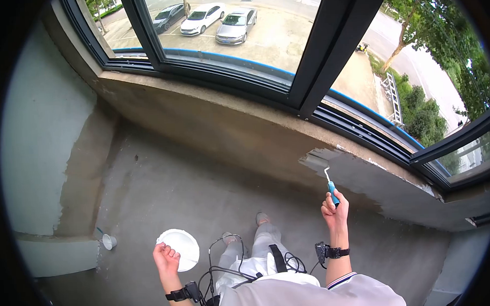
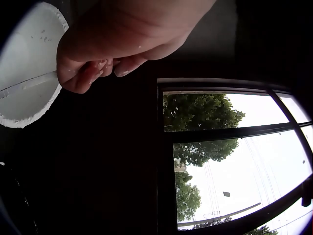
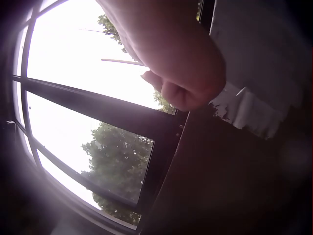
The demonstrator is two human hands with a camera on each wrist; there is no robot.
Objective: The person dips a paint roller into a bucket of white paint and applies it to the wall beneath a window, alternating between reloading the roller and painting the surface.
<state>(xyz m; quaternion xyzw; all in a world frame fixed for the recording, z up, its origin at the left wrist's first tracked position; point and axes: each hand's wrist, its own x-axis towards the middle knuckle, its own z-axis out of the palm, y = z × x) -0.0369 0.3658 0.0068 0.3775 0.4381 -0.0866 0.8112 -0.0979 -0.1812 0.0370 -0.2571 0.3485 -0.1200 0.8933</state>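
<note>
My right hand [image 1: 336,209] grips the blue handle of a small paint roller [image 1: 333,193], whose bent metal rod points at the wall below the window. The roller's head is hard to tell from the light grey coating [image 1: 353,173] there. In the right wrist view my curled hand [image 3: 171,54] hides the handle, with the wet-looking coating [image 3: 264,63] beyond it. My left hand [image 1: 166,259] holds a white round bucket [image 1: 186,249] at its left edge. In the left wrist view the curled fingers of this hand [image 2: 122,34] are round the handle of the bucket [image 2: 34,44], which has a coated rim.
Dark window frames [image 1: 226,81] and a narrow sill [image 1: 199,90] run above the bare brown wall [image 1: 201,127]. A small white cup [image 1: 109,242] with a blue stick stands on the grey floor [image 1: 149,183] at left. Black cables [image 1: 210,270] hang at the person's waist.
</note>
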